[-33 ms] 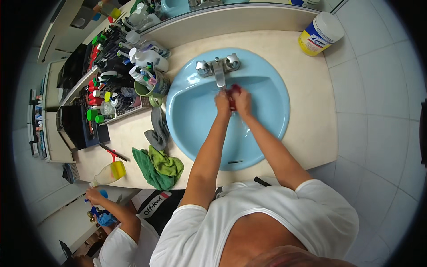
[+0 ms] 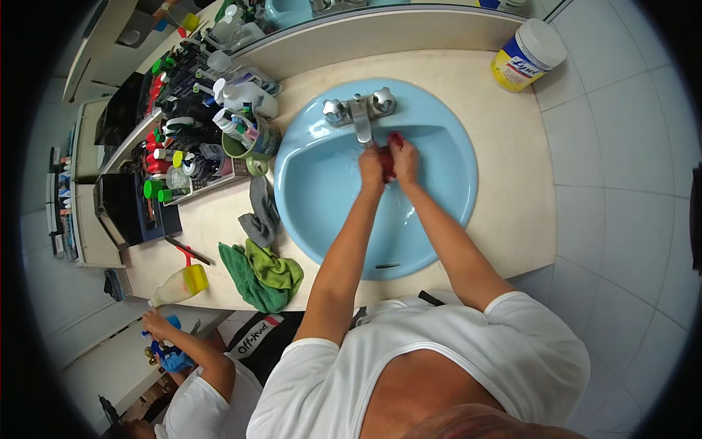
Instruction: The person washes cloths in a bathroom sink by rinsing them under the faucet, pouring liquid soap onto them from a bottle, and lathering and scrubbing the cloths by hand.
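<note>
Red cloth clamped between left hand and right hand, fingers closed on it, under faucet over blue sink. Washing judged midway; wringing left.

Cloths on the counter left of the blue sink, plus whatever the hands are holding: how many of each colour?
Green cloths: 2, one dark and one lighter, heaped together
Grey cloth: 1, at the sink's rim
Red item: 1, pressed between left hand and right hand below the faucet; whether it is a cloth is unclear
Total: 4
</note>
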The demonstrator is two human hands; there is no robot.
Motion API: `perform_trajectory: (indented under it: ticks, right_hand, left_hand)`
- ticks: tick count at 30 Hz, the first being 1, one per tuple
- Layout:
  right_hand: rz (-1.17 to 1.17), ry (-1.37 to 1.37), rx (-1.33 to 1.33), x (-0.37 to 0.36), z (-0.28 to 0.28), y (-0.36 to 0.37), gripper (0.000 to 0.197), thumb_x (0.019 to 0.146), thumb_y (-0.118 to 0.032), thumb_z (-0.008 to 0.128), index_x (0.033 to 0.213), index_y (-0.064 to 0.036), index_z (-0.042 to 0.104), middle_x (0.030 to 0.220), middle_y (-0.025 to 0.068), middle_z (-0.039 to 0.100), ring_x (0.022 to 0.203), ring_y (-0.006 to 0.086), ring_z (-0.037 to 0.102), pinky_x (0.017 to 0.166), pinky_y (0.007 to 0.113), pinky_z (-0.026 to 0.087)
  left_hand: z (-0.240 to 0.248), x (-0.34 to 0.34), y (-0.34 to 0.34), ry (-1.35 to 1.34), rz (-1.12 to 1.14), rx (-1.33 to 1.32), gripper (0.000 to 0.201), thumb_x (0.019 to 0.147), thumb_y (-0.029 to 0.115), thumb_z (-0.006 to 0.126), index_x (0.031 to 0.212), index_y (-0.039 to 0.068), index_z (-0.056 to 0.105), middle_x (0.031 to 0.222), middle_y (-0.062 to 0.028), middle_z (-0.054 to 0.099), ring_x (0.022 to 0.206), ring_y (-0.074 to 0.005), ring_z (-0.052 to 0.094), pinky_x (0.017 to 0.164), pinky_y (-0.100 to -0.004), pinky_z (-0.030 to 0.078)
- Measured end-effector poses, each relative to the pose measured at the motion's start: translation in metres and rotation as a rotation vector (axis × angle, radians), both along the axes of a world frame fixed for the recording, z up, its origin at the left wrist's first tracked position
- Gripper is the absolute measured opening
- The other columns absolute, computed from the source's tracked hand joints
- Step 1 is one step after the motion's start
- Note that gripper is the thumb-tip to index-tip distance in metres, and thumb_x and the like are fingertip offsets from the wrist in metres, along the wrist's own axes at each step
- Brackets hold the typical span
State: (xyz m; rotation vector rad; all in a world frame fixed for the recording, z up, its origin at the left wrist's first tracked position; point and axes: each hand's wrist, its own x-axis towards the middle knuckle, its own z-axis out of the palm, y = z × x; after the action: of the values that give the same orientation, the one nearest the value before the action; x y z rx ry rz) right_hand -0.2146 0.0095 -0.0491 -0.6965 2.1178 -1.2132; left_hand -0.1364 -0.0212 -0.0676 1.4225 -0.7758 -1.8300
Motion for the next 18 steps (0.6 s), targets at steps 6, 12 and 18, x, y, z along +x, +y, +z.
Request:
perform_trajectory:
  ticks: [6,12,18]
  right_hand:
    - [0.081,0.188,-0.119,0.056,0.014,0.009,0.024,0.081,-0.025,0.057,0.1,-0.0089,0.059,0.08,0.0192,0.064,0.077,0.039,0.061,0.067,0.047,0.047]
    - [0.013,0.164,-0.172,0.005,-0.025,0.013,0.024,0.083,-0.016,0.054,0.105,-0.0081,0.05,0.094,0.019,0.061,0.084,0.0394,0.059,0.069,0.045,0.046]
    - [0.184,0.195,-0.393,0.08,0.033,0.013,0.019,0.081,-0.019,0.063,0.086,-0.0021,0.057,0.084,0.0138,0.057,0.075,0.0329,0.057,0.066,0.039,0.045]
  left_hand:
    - [-0.023,0.031,-0.012,0.085,0.126,-0.037,0.021,0.088,0.02,0.046,0.075,0.005,0.053,0.066,-0.0061,0.052,0.057,-0.0159,0.05,0.051,-0.0357,0.043]
    - [0.01,0.009,0.001,0.017,-0.258,-0.243,0.024,0.092,0.029,0.049,0.086,0.007,0.056,0.084,-0.0025,0.058,0.072,-0.0142,0.056,0.069,-0.0299,0.047]
    - [-0.044,0.051,-0.018,0.262,0.2,-0.038,0.031,0.093,0.033,0.045,0.085,0.005,0.055,0.075,-0.0064,0.058,0.067,-0.0156,0.056,0.057,-0.0333,0.047]
